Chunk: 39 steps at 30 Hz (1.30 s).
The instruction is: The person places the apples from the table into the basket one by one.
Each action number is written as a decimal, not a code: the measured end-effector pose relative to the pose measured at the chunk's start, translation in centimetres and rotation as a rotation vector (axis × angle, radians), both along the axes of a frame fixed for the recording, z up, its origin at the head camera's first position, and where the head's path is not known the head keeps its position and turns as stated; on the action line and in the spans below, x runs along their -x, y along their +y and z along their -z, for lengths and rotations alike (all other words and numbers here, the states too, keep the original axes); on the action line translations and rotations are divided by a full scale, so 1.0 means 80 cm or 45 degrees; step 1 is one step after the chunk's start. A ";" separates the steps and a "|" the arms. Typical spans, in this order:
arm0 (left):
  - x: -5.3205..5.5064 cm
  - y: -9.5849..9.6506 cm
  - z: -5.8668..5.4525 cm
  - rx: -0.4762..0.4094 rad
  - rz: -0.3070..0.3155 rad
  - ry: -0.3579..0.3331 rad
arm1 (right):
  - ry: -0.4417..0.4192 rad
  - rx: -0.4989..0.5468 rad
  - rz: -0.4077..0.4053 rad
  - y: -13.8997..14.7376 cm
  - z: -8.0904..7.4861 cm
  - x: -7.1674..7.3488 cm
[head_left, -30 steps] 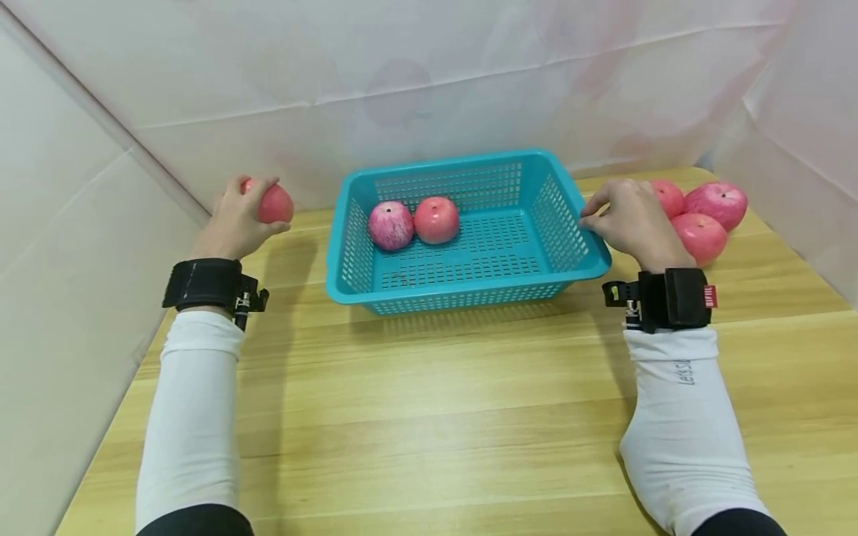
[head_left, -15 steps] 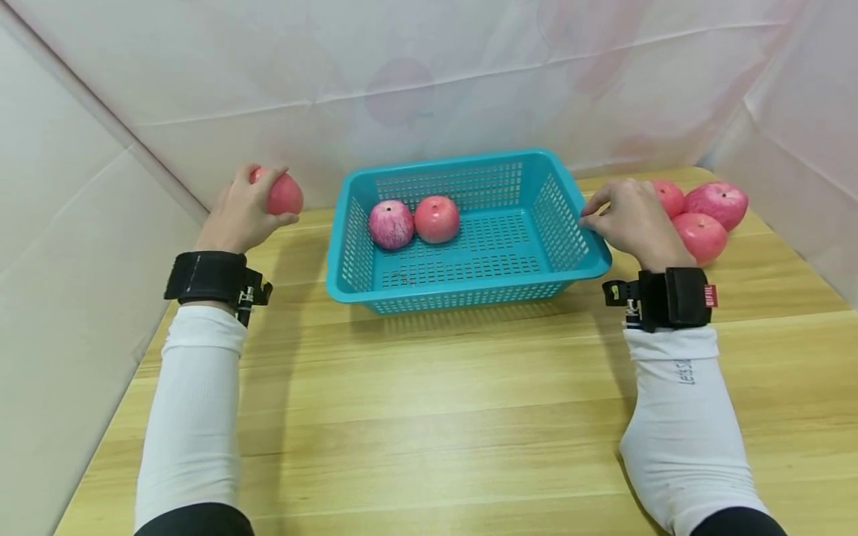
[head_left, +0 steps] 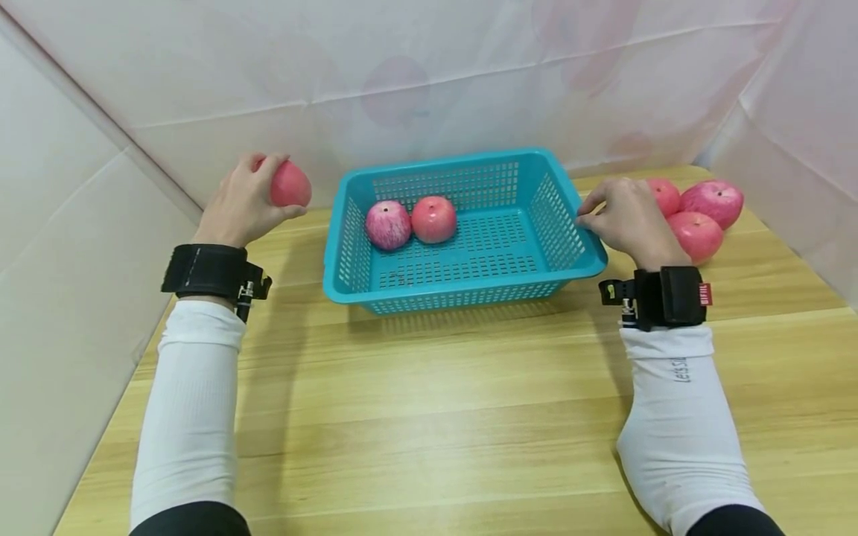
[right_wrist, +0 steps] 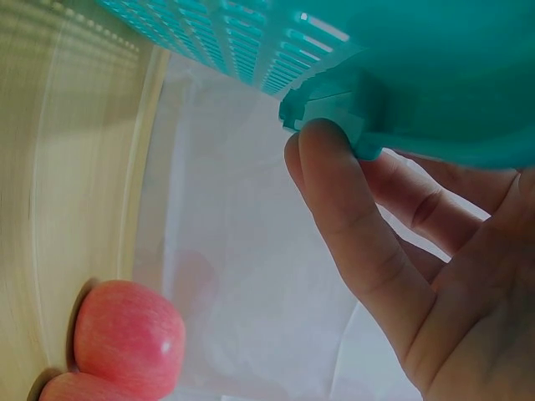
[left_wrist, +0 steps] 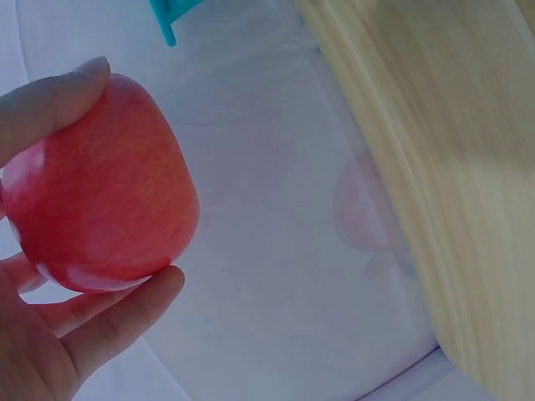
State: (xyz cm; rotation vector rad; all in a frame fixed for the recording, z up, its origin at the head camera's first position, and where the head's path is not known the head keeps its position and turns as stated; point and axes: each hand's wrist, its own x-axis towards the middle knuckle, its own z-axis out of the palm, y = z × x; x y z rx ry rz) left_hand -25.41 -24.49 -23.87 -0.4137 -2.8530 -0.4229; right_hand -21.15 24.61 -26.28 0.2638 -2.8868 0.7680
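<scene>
the left hand point(head_left: 243, 199) has its thumb and fingers bent round a smooth red apple point(head_left: 291, 184), spread only as wide as the fruit, and holds it in the air to the left of the basket, near its left end and off the tabletop. the right hand point(head_left: 626, 219) is nearly closed, thumb and fingertips pinching the right-hand rim of the turquoise perforated plastic basket point(head_left: 462, 285), which sits upright on the light wooden table point(head_left: 429, 417). inside the basket, toward its left end, a streaked pink apple point(head_left: 388, 225) and a plain coral-red apple point(head_left: 433, 219) lie side by side, seeming to touch. beyond the right hand, on the far right of the table, three more lie bunched together: a darker streaked apple point(head_left: 712, 203) at the right, a rosy apple point(head_left: 697, 235) in front, and a small-looking red one point(head_left: 663, 196) partly hidden by the hand. a black wrist strap point(head_left: 204, 269) circles the left wrist above a white sleeve point(head_left: 191, 402), and pale cloth point(head_left: 429, 82) hangs behind everything.
</scene>
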 end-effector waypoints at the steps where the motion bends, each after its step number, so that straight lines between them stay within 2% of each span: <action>1: 0.000 0.001 -0.001 0.003 0.000 0.001 | -0.004 -0.001 0.002 0.000 0.000 0.000; 11: 0.001 0.013 -0.009 0.036 0.021 0.040 | -0.004 -0.021 0.004 0.004 0.003 0.002; 18: 0.003 0.025 -0.015 0.020 0.042 0.025 | -0.019 -0.019 0.013 0.005 0.004 0.001; 26: 0.005 0.040 -0.021 0.028 0.063 0.030 | 0.012 -0.016 0.000 0.004 0.004 0.001; 39: 0.008 0.053 -0.024 0.020 0.083 0.009 | 0.020 -0.008 -0.003 0.002 0.003 0.000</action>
